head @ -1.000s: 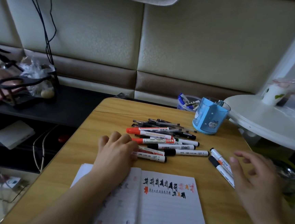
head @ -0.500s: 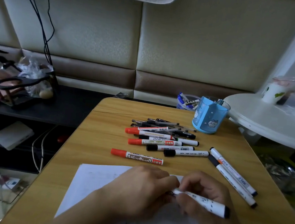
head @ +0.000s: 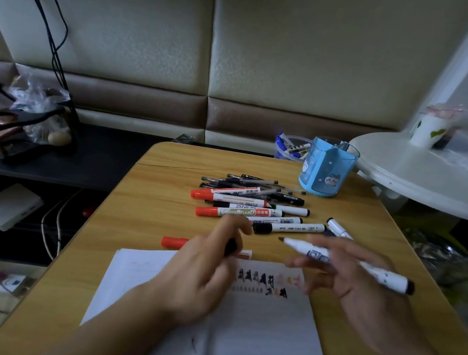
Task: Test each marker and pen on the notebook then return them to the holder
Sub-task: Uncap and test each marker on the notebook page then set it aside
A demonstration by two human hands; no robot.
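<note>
The cap has just come off. Half a second ago both hands were bunched together over the open white notebook point(head: 241, 333), tugging at one marker; now they have drawn apart. The left hand point(head: 204, 274) has its fingers point(head: 234, 225) curled and pinching a small black cap point(head: 231, 246), while the right hand point(head: 359, 281) holds the white-barrelled marker with a black end point(head: 347, 265) loosely between thumb and fingertips, its other fingers spread, the bare dark tip pointing toward the left hand above the page. The motion blurs both hands, so the exact grip is hard to read.

That leaves the marker ready to be tried on the notebook, which lies at the near edge of the wooden tabletop point(head: 154, 198) and already carries rows of black and orange test marks. The blue plastic pen holder with cartoon faces point(head: 326, 171) stands near the far right corner, looking empty from here. A heap of red-capped and black-capped markers and thin pens point(head: 247, 204) lies in the middle of the tabletop, so most of the testing seems to remain.
</note>
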